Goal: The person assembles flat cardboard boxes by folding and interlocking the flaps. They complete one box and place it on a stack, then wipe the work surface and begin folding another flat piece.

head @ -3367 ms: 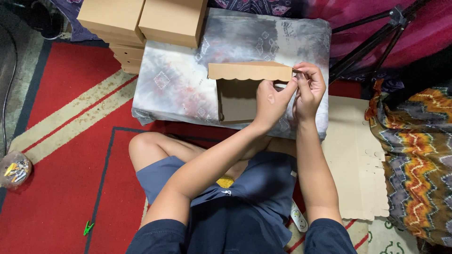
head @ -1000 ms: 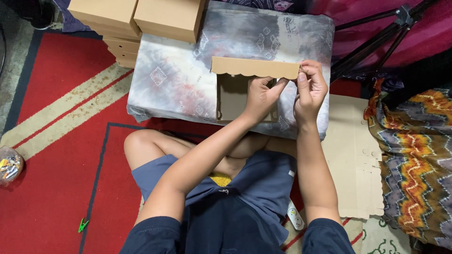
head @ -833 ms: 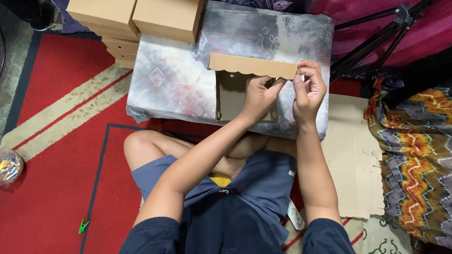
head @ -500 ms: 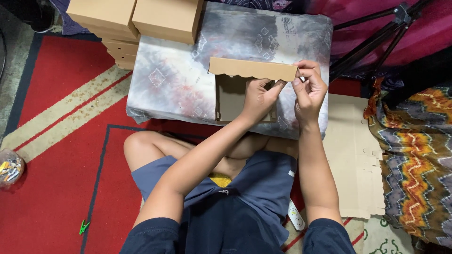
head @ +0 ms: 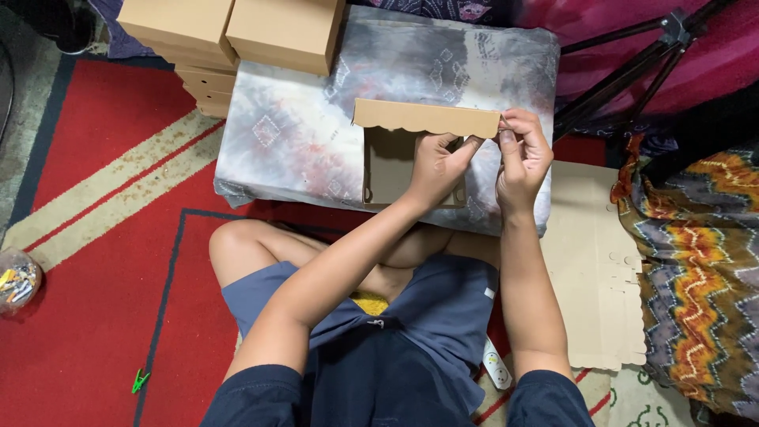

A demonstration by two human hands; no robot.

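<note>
A brown cardboard box (head: 395,154), partly folded, lies on a grey tie-dye cushion (head: 292,134) in front of me. Its scalloped flap (head: 423,117) stands up along the far side. My left hand (head: 437,164) rests on the box's right part, fingers curled at the flap's right end. My right hand (head: 523,154) pinches the same right end of the flap from the other side. Both hands grip the cardboard at that corner.
Finished brown boxes (head: 237,32) are stacked at the cushion's far left. Flat cardboard sheets (head: 597,269) lie on the floor to my right, beside a zigzag-patterned cloth (head: 696,261). A black tripod (head: 632,63) stands behind. A plastic tub of small items (head: 16,281) sits far left on the red carpet (head: 95,332).
The hands stay at the flap's right end; my left fingers have shifted slightly along the corner. The box and flap remain in nearly the same place.
</note>
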